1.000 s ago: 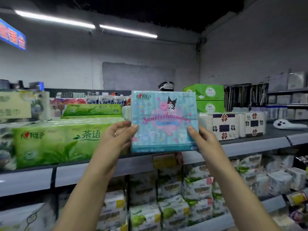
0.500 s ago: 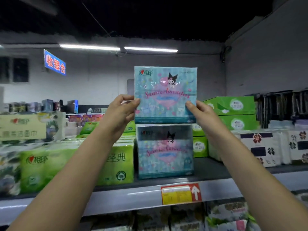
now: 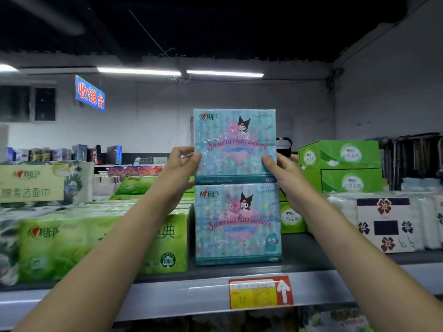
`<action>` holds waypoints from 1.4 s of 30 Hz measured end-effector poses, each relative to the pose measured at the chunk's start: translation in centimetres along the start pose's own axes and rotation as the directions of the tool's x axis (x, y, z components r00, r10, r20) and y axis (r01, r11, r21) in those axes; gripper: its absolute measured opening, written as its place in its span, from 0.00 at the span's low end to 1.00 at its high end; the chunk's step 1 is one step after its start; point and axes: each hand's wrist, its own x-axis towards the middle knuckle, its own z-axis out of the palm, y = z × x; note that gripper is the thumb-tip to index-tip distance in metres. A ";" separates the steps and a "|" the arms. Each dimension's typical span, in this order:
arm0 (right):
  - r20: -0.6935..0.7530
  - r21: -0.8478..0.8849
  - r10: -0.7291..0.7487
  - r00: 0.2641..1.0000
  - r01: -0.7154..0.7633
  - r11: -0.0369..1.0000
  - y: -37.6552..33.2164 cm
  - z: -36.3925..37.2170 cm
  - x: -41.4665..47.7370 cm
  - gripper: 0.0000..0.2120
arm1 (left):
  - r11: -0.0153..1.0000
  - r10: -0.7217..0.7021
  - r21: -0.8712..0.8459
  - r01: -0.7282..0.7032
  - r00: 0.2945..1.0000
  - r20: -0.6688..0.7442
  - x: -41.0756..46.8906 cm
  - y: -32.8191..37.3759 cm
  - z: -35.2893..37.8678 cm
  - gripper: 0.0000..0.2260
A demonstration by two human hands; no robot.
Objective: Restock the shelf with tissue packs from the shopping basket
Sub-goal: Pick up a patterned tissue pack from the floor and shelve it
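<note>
Both arms reach up; the left hand (image 3: 178, 167) and right hand (image 3: 286, 174) pinch the upper pale-blue plastic-wrapped tissue pack (image 3: 235, 144) by its side edges. It sits on an identical lower pack (image 3: 237, 224); both read "Sanrio characters".

Top tissue pack (image 3: 235, 142) and lower tissue pack (image 3: 237, 224) — pale blue, pink hearts. Left of the lower tissue pack, green leaf-print packs (image 3: 60, 248); right of it, white packs (image 3: 386, 212) with dark-red flowers.

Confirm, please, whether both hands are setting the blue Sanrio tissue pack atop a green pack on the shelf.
No: the head view shows the left hand and right hand setting the blue Sanrio tissue pack atop a second blue Sanrio pack, not a green one, on the shelf.
</note>
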 end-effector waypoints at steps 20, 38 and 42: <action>0.063 -0.004 0.070 0.996 -0.070 0.998 0.5 -0.9 -0.2 0.49 | 0.984 -0.015 0.180 0.005 0.999 0.051 -0.8 -0.5 -0.2 0.31; -0.111 0.042 0.100 0.989 -0.096 0.994 -0.9 -2.2 -3.0 0.38 | 0.991 -0.011 0.133 0.019 0.998 -0.067 -2.3 0.4 -1.8 0.42; -0.191 0.066 0.097 0.977 -0.086 0.994 -1.7 -2.1 -5.1 0.18 | 0.994 0.014 0.111 -0.004 0.996 -0.091 -3.9 0.8 -2.3 0.42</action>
